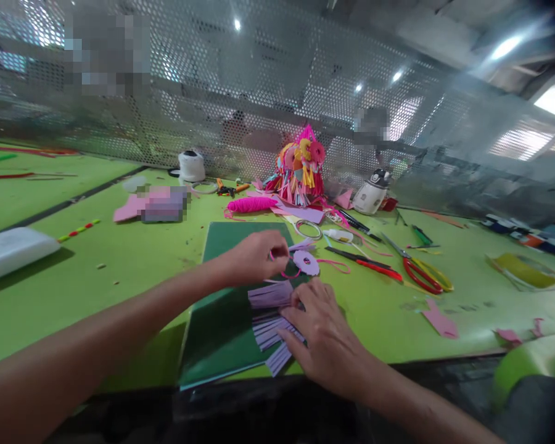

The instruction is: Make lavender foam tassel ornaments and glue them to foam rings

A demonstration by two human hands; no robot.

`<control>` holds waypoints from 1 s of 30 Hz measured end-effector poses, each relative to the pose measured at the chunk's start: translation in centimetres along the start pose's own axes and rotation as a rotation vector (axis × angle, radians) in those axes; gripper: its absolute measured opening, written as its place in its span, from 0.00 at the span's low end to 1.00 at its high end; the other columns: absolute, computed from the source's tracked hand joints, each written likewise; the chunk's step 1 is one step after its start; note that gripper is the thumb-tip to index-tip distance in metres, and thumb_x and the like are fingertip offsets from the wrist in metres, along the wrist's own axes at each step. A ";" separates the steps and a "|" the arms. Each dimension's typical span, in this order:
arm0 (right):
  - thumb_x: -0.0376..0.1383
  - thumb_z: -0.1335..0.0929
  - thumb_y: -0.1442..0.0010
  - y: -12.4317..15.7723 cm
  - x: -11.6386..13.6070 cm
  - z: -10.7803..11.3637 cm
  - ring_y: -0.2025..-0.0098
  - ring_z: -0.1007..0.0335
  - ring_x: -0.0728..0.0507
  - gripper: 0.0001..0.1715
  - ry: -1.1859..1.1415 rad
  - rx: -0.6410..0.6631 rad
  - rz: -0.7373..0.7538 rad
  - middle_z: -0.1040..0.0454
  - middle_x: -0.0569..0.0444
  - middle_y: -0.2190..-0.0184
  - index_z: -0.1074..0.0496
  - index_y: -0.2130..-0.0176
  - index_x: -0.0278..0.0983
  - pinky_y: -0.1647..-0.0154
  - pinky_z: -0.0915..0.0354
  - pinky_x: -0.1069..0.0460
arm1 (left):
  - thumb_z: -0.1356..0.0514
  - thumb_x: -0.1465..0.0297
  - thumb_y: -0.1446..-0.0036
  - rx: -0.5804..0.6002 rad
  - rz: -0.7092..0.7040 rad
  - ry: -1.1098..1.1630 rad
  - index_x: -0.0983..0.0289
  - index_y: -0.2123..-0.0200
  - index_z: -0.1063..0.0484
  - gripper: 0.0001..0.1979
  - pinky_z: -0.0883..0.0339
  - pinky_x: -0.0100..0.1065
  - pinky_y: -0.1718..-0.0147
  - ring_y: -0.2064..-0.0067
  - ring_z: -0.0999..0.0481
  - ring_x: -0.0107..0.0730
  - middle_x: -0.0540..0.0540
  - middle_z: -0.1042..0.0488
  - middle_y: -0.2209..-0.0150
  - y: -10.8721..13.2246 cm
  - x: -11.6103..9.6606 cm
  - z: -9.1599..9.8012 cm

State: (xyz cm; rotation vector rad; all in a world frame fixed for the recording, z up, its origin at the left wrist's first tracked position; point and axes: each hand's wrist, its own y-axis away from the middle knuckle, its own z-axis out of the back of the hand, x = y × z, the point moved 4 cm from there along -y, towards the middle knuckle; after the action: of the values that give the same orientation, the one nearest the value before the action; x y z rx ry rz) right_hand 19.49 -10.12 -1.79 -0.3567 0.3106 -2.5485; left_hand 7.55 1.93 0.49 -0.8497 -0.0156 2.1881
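Observation:
My left hand is closed in a pinch on a bright pink cord, above the green cutting mat. Beside its fingertips is a scalloped lilac paper disc with a hole in the middle; the pink cord runs by it and loops out to the right. Strips of lilac fringed paper fan out over the mat's right side. My right hand lies palm down over their right ends, thumb and fingers apart, fingertips touching the paper. Its palm hides part of the strips.
Behind the mat stand a colourful tasselled paper figure and a pink yarn bundle. To the right lie a glue bottle, a red-handled craft knife and scissors. A white box is at left, before a perforated metal screen.

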 end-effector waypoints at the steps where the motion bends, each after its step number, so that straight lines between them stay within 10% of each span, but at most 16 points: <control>1: 0.36 0.34 0.40 0.1 0.0 -0.1 0.55 0.44 0.38 0.07 -0.017 -0.018 -0.011 0.35 0.47 0.61 0.28 0.63 0.36 0.53 0.44 0.40 | 0.44 0.72 0.46 0.045 -0.110 -0.018 0.66 0.70 0.27 0.06 0.38 0.32 0.65 0.65 0.31 0.32 0.55 0.28 0.68 0.9 -1.2 -0.4; 11: 0.30 0.36 0.39 -0.6 -4.4 2.5 0.59 0.38 0.43 0.07 -0.190 -0.305 0.000 0.31 0.51 0.67 0.29 0.64 0.37 0.54 0.40 0.45 | 0.46 0.66 0.40 0.102 -0.169 -0.202 0.66 0.66 0.28 0.11 0.35 0.38 0.62 0.63 0.31 0.37 0.59 0.29 0.66 7.3 -3.7 -3.1; 19: 0.25 0.35 0.49 -6.8 -6.1 -0.1 0.59 0.40 0.40 0.07 0.214 0.097 0.138 0.32 0.46 0.67 0.28 0.69 0.32 0.58 0.41 0.46 | 0.48 0.69 0.39 0.100 -0.274 -0.350 0.66 0.65 0.31 0.09 0.36 0.43 0.55 0.59 0.32 0.40 0.60 0.29 0.63 8.0 -3.8 -4.2; 30: 0.29 0.34 0.49 -8.0 -9.2 1.4 0.70 0.37 0.50 0.03 -0.798 0.183 -0.120 0.32 0.56 0.72 0.30 0.71 0.34 0.70 0.42 0.54 | 0.46 0.65 0.40 0.117 -0.189 -0.195 0.64 0.64 0.30 0.09 0.36 0.41 0.56 0.60 0.29 0.39 0.59 0.27 0.63 7.1 -3.4 -3.1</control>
State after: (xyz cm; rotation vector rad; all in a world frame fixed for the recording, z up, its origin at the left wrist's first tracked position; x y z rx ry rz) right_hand 23.54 1.31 0.08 -1.2817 -0.2496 -2.2911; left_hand 6.22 -6.10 -1.89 -0.5450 -0.0612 2.0636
